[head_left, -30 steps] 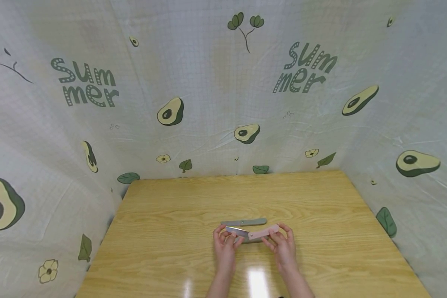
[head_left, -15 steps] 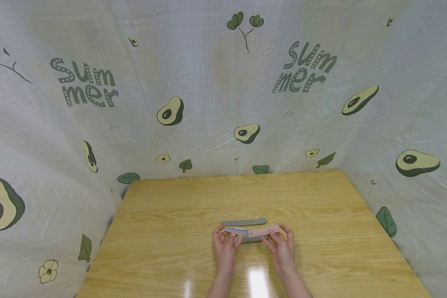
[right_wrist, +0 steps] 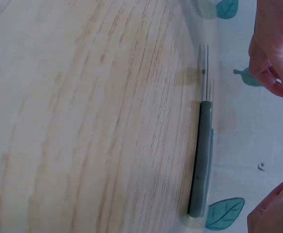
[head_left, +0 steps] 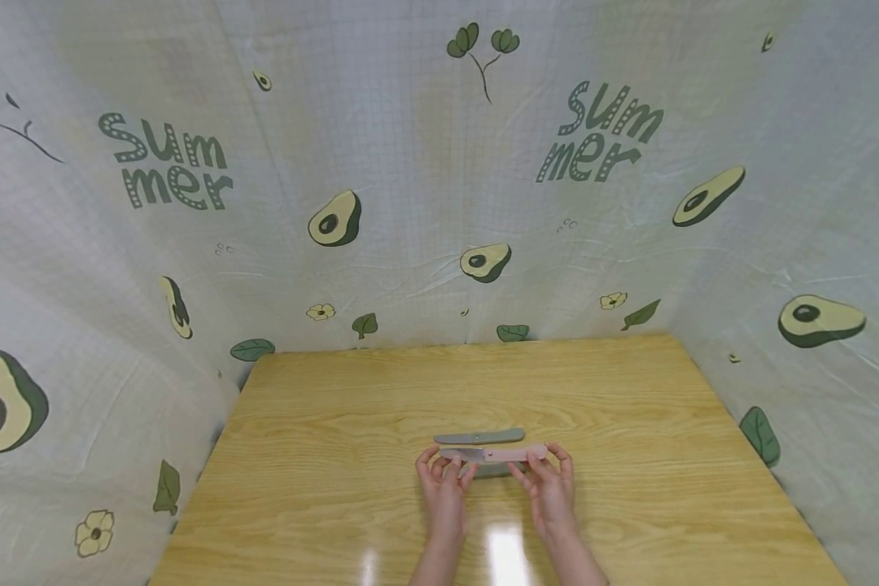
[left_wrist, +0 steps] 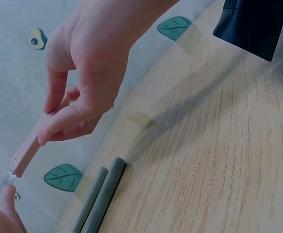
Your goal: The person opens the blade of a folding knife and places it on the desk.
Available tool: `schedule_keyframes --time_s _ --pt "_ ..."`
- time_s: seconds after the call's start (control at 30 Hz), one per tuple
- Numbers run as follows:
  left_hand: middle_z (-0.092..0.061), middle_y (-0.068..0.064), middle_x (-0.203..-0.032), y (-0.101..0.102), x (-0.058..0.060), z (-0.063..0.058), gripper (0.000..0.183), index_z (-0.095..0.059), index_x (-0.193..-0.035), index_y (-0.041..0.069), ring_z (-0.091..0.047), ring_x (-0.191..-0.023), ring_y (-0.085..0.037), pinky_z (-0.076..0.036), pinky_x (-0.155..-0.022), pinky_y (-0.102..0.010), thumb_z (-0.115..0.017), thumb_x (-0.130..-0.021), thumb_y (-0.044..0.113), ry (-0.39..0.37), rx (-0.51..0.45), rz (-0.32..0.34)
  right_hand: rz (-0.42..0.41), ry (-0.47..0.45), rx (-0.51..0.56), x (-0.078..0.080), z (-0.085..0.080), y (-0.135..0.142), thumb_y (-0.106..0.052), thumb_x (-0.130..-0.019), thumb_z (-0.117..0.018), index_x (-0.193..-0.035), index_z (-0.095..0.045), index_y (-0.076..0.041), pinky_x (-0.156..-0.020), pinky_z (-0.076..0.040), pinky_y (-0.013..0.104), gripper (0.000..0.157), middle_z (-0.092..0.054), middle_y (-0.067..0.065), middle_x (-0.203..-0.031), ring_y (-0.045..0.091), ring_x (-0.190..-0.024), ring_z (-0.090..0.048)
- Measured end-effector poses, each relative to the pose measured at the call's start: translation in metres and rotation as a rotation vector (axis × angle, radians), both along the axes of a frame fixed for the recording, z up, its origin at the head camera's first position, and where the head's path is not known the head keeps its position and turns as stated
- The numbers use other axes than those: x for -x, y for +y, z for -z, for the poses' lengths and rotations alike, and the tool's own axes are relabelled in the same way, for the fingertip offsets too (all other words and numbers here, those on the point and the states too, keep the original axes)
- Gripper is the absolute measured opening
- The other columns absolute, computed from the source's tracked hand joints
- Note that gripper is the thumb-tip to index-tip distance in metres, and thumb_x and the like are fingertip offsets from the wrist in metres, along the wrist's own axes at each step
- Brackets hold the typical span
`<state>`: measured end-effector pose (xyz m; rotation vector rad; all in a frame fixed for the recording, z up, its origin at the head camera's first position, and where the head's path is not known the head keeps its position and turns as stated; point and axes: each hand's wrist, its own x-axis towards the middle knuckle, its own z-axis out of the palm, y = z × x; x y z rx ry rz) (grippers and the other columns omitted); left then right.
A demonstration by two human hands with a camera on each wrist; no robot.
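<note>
A pink-handled folding knife (head_left: 505, 455) is held level above the table, its blade (head_left: 460, 454) in line with the handle. My left hand (head_left: 443, 495) pinches the blade end between thumb and fingers. The far end of the handle is pinched by my right hand (head_left: 553, 493). In the left wrist view the handle (left_wrist: 27, 148) runs from the right hand (left_wrist: 95, 77) down toward the left thumb (left_wrist: 8, 201). The right wrist view catches the left hand (right_wrist: 272, 58) at its right edge, above the right hand (right_wrist: 277, 208).
Two grey-green knives lie side by side on the wooden table (head_left: 322, 472): one knife (head_left: 498, 437) beyond my hands, the other (head_left: 496, 470) partly hidden beneath them. A printed cloth (head_left: 410, 163) surrounds the back and sides. A black object (left_wrist: 253, 24) shows in the left wrist view.
The pink knife was bent at its pivot in a shallow V. It has straightened, with blade and handle now in line. Both hands have shifted slightly left.
</note>
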<state>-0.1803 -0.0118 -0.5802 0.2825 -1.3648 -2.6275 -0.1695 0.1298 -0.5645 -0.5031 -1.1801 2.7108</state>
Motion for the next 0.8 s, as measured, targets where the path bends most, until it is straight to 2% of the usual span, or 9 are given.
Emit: schedule_keyframes --time_s 0.13,0.3,0.43,0.67,0.8 --pt "-0.040 -0.024 -0.116 0.000 0.000 0.000 0.044 -0.018 -0.130 -0.006 -0.055 -0.104 -0.028 -0.052 -0.097 -0.039 -0.044 -0.095 -0.008 0.014 0.001 -0.006 -0.001 0.015 0.003 0.000 0.001 -0.001 0.004 -0.098 -0.048 -0.119 -0.032 -0.008 -0.090 -0.056 0.035 0.029 -0.052 0.003 -0.102 0.013 -0.092 -0.062" --pt "-0.041 -0.021 -0.116 0.000 0.001 0.001 0.044 -0.018 -0.131 -0.005 -0.056 -0.105 -0.026 -0.052 -0.097 -0.038 -0.046 -0.096 -0.005 0.018 -0.001 0.000 -0.009 0.006 -0.017 0.001 0.001 0.000 0.002 -0.099 -0.047 -0.120 -0.029 -0.009 -0.093 -0.054 0.035 0.030 -0.049 0.005 -0.106 0.013 -0.093 -0.063" --pt "-0.040 -0.018 -0.113 -0.002 0.004 0.000 0.046 -0.018 -0.133 -0.006 -0.057 -0.106 -0.025 -0.053 -0.096 -0.037 -0.047 -0.096 -0.005 0.012 0.000 -0.008 -0.004 0.002 -0.046 0.004 0.000 0.002 0.002 -0.099 -0.050 -0.121 -0.033 -0.007 -0.093 -0.054 0.032 0.030 -0.056 0.004 -0.104 0.013 -0.090 -0.065" --pt "-0.042 -0.016 -0.106 -0.005 0.018 -0.004 0.049 -0.024 -0.134 -0.007 -0.058 -0.097 -0.022 -0.055 -0.092 -0.037 -0.052 -0.094 -0.007 -0.009 -0.023 -0.083 0.009 0.012 -0.150 0.012 0.002 0.007 -0.002 -0.098 -0.055 -0.117 -0.051 0.000 -0.087 -0.057 0.027 0.019 -0.067 0.002 -0.097 0.012 -0.086 -0.069" --pt "-0.044 -0.013 -0.099 -0.004 0.024 -0.005 0.046 -0.029 -0.131 -0.006 -0.058 -0.088 -0.017 -0.057 -0.089 -0.037 -0.054 -0.092 -0.010 -0.030 -0.046 -0.131 0.015 0.003 -0.188 0.020 0.004 0.009 -0.002 -0.098 -0.055 -0.127 -0.045 0.008 -0.087 -0.057 0.027 0.033 -0.066 0.002 -0.095 0.012 -0.085 -0.068"
